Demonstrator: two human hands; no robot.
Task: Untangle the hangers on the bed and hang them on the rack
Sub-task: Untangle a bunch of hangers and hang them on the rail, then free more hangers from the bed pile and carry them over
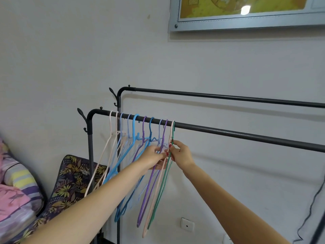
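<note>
Nearest, two bare forearms reaching up from the bottom edge toward the front rail of a black double-rail rack. At their ends, left hand and right hand side by side, just below that rail, fingertips nearly touching. Left hand palm partly up, fingers curled among the necks and upper arms of the purple hanger and its neighbours; appears to grip them, though exactly which wires lie inside the curl cannot be told. Right hand with thumb and forefinger pinched on the neck of the green hanger, right beneath its hook; remaining fingers folded loosely behind (red polish on the nails). Pale pink hanger running down between the two hands, touching or just beside the green one.

All hangers hooked over the front rail in a tight row near its left end: cream pair outermost, then pale blue, bright blue hanger, purple, another blue, pale ones, with green last on the right. Bodies swung down and to the left, overlapping.

Low at left, striped and pink bedding and a leaf-print cushion. Behind the rack, a white wall, a small socket plate low down and a framed map at the top right
</note>
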